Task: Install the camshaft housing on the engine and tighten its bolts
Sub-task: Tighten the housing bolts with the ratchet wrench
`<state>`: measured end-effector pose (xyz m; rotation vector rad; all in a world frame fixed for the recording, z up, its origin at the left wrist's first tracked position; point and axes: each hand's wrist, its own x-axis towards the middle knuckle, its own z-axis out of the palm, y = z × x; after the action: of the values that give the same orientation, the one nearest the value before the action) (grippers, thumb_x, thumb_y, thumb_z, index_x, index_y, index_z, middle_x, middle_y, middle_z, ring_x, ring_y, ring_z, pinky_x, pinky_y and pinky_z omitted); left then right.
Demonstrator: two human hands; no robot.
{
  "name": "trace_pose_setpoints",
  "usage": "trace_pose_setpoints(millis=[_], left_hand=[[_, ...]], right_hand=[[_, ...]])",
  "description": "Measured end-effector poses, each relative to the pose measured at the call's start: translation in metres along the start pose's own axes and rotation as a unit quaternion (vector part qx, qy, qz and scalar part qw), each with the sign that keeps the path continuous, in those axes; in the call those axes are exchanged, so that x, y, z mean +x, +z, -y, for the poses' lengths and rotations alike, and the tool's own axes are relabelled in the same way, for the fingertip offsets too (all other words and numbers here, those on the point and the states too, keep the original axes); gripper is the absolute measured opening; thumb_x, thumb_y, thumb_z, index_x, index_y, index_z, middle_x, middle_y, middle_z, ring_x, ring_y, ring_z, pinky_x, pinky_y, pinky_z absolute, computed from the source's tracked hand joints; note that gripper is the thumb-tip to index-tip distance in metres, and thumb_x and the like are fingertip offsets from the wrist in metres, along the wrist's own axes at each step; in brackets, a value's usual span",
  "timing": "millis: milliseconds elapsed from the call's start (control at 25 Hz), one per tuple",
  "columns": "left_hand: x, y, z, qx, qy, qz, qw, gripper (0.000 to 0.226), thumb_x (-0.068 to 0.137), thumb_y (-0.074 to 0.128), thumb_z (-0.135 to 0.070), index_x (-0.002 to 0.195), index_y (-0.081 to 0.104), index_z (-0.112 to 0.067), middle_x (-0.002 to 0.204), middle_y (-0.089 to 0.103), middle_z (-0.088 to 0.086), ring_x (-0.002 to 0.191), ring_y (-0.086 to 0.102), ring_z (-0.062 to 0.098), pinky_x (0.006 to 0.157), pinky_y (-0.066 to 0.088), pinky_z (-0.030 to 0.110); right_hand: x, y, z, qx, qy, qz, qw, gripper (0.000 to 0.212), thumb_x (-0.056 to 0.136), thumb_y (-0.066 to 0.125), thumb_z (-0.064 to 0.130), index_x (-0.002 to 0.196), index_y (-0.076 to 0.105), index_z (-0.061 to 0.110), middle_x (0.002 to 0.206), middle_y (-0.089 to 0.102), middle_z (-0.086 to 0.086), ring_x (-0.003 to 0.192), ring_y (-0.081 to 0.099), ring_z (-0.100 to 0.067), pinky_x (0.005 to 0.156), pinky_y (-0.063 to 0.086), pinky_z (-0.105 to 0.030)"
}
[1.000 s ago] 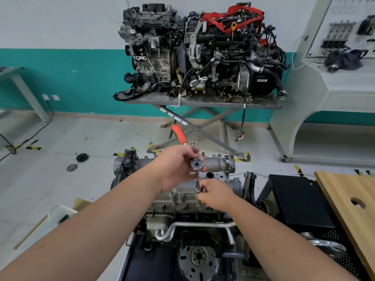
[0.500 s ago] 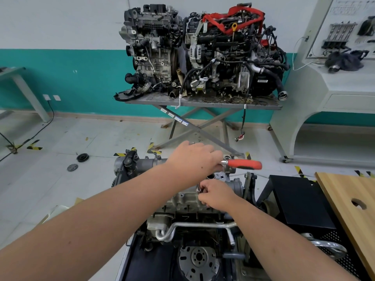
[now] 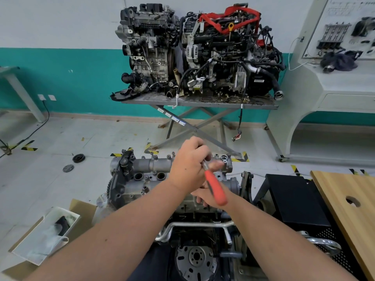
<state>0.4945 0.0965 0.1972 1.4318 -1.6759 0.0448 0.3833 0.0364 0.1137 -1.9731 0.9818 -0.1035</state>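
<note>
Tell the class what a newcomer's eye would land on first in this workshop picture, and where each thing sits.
First, the orange-handled ratchet wrench gripped by the left hand at the centre, over the grey metal camshaft housing on the near engine. Next, two bare engines on a grey scissor-leg steel table against the teal wall, the right one draped with a red strap.

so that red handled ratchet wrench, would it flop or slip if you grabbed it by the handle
Probably stiff: the red-handled metal ratchet wrench runs straight from its shaft, gripped by the left hand, to the handle end. The red sleeve looks like a grip covering, so likely not slippery. It seems light enough to handle, since one hand carries it tilted above the grey metal camshaft housing.
</note>
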Motion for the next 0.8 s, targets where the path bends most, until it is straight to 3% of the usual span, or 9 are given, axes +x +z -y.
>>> trace_pose_setpoints(millis=[40, 120, 280, 440, 520, 600, 640, 720, 800], left_hand=[[-0.004, 0.003, -0.002, -0.072, -0.048, 0.003, 0.996, 0.045, 0.088, 0.050, -0.053, 0.080, 0.059, -0.009, 0.096, 0.050, 0.000, 0.087, 0.051, 0.021, 0.076, 0.047, 0.035], [-0.010, 0.009, -0.009, -0.191, -0.140, -0.030, 0.971, 0.037, 0.093, 0.042, -0.050, 0.089, 0.060, -0.019, 0.092, 0.057, -0.005, 0.082, 0.057, 0.012, 0.073, 0.051, 0.031], [-0.006, 0.015, -0.021, -0.391, -0.301, -0.129, 0.860, 0.034, 0.099, 0.038, -0.040, 0.087, 0.069, -0.031, 0.074, 0.066, 0.000, 0.064, 0.060, 0.017, 0.060, 0.047, 0.031], [0.002, 0.007, -0.016, -0.539, -0.411, -0.100, 0.728, 0.051, 0.105, 0.034, -0.049, 0.085, 0.073, -0.024, 0.068, 0.062, 0.002, 0.060, 0.056, 0.016, 0.065, 0.040, 0.033], [0.006, 0.001, -0.010, -0.550, -0.452, -0.083, 0.698, 0.043, 0.104, 0.039, -0.050, 0.095, 0.069, -0.020, 0.064, 0.061, 0.002, 0.058, 0.058, 0.017, 0.065, 0.040, 0.034], [0.012, -0.006, -0.007, -0.529, -0.484, -0.060, 0.695, 0.033, 0.103, 0.045, -0.044, 0.101, 0.062, -0.016, 0.064, 0.063, 0.003, 0.058, 0.063, 0.019, 0.066, 0.046, 0.034], [0.016, -0.011, -0.005, -0.503, -0.493, -0.035, 0.709, 0.030, 0.103, 0.047, -0.041, 0.100, 0.060, -0.013, 0.065, 0.065, 0.004, 0.061, 0.066, 0.021, 0.069, 0.050, 0.036], [0.024, -0.022, -0.004, -0.396, -0.498, 0.043, 0.771, 0.031, 0.102, 0.047, -0.035, 0.093, 0.060, -0.009, 0.068, 0.070, 0.006, 0.068, 0.073, 0.024, 0.081, 0.057, 0.042], [0.035, -0.031, -0.007, -0.274, -0.487, 0.124, 0.820, 0.027, 0.098, 0.044, -0.026, 0.093, 0.060, -0.005, 0.070, 0.073, 0.006, 0.069, 0.075, 0.021, 0.079, 0.059, 0.039]], right_hand=[[0.001, -0.001, 0.000, 0.003, 0.002, 0.005, 1.000, 0.024, 0.097, 0.054, 0.022, 0.076, 0.064, 0.017, 0.077, 0.069, -0.005, 0.073, 0.064, -0.023, 0.080, 0.055, -0.044], [0.001, -0.001, -0.002, -0.012, 0.002, 0.006, 1.000, 0.023, 0.089, 0.053, 0.029, 0.071, 0.063, 0.018, 0.067, 0.070, 0.003, 0.064, 0.066, -0.015, 0.075, 0.058, -0.038], [0.001, 0.001, -0.006, -0.024, 0.006, 0.003, 1.000, 0.030, 0.086, 0.051, 0.040, 0.081, 0.065, 0.014, 0.069, 0.072, 0.006, 0.053, 0.062, -0.006, 0.068, 0.056, -0.032], [0.005, 0.003, -0.007, -0.030, 0.022, 0.001, 0.999, 0.028, 0.088, 0.053, 0.044, 0.080, 0.066, 0.020, 0.071, 0.073, 0.008, 0.055, 0.063, -0.006, 0.071, 0.058, -0.034], [0.005, 0.004, -0.008, -0.026, 0.028, -0.007, 0.999, 0.026, 0.089, 0.056, 0.045, 0.078, 0.065, 0.023, 0.072, 0.074, 0.008, 0.057, 0.064, -0.007, 0.073, 0.059, -0.035], [0.004, 0.004, -0.008, -0.026, 0.028, -0.014, 0.999, 0.026, 0.089, 0.057, 0.046, 0.077, 0.064, 0.025, 0.073, 0.074, 0.008, 0.059, 0.065, -0.008, 0.075, 0.059, -0.037], [0.004, 0.004, -0.007, -0.027, 0.028, -0.015, 0.999, 0.026, 0.090, 0.057, 0.047, 0.079, 0.065, 0.025, 0.074, 0.074, 0.008, 0.059, 0.066, -0.008, 0.076, 0.059, -0.037], [0.003, 0.004, -0.006, -0.024, 0.029, -0.015, 0.999, 0.025, 0.091, 0.057, 0.047, 0.082, 0.066, 0.025, 0.074, 0.074, 0.009, 0.059, 0.065, -0.007, 0.076, 0.059, -0.036], [0.001, 0.002, -0.005, -0.025, 0.028, -0.011, 0.999, 0.025, 0.091, 0.058, 0.046, 0.085, 0.067, 0.024, 0.074, 0.074, 0.008, 0.060, 0.066, -0.006, 0.077, 0.059, -0.035]])
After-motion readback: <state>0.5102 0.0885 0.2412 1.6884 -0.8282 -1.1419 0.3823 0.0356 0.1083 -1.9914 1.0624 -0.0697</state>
